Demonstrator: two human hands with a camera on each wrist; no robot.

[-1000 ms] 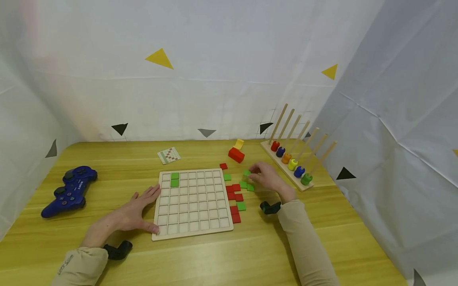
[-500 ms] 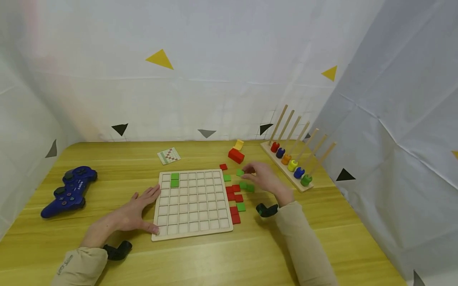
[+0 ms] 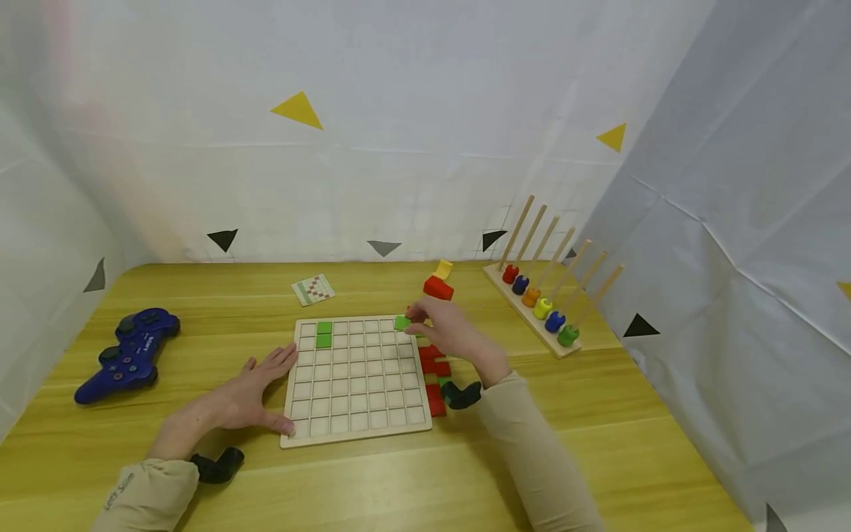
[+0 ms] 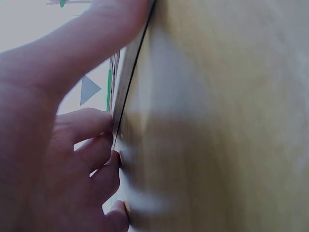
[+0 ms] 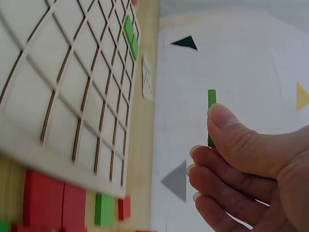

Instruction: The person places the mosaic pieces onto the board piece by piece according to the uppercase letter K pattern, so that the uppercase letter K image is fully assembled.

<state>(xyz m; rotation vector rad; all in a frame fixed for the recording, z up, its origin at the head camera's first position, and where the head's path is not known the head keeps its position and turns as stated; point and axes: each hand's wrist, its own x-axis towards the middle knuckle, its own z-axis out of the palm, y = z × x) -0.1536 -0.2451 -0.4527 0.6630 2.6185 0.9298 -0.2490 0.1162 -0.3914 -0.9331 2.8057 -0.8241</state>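
Note:
A square wooden grid board lies on the table between my hands. Two green tiles sit one below the other in its second column, at the far end. My left hand rests at the board's left edge, thumb at the near corner and fingers spread along the side. Between thumb and fingers, my right hand pinches a green tile, raised over the board's far right corner. The right wrist view shows this tile edge-on. Red tiles lie along the board's right side, partly hidden by my right arm.
A blue game controller lies at the left. Behind the board is a small pattern card. A red block and a yellow piece stand at the back. A pegged rack with coloured rings stands at the right.
My right hand has picked up a green tile from the loose ones and carried it left, over the board's far right corner. My left hand has stayed in place.

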